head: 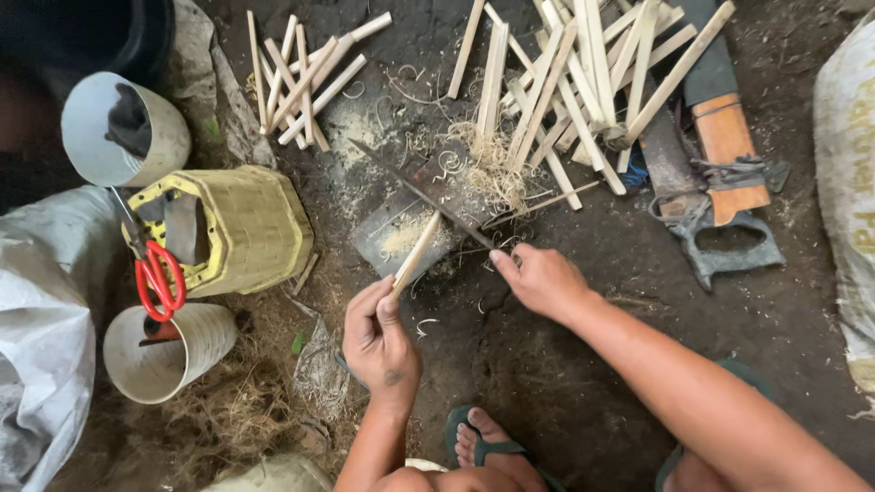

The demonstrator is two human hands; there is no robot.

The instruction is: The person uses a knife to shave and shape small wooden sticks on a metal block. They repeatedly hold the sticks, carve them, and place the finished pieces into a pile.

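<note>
Pinching a thin bamboo stick (416, 253) low down, the left hand (378, 342) is angling it over the flat block (415, 219) — light, stiff, splintery — while the right hand (540, 281) is gripping the long blade (419, 194) by its handle end.

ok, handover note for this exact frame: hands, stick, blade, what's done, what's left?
Left hand: shut on the bamboo stick, tip resting on the flat block.
Right hand: gripping the long knife at its handle end, blade across the block beside the stick.
Done: shavings around the block; small stick bundle upper left.
Left: the bigger pile of strips upper right.
</note>
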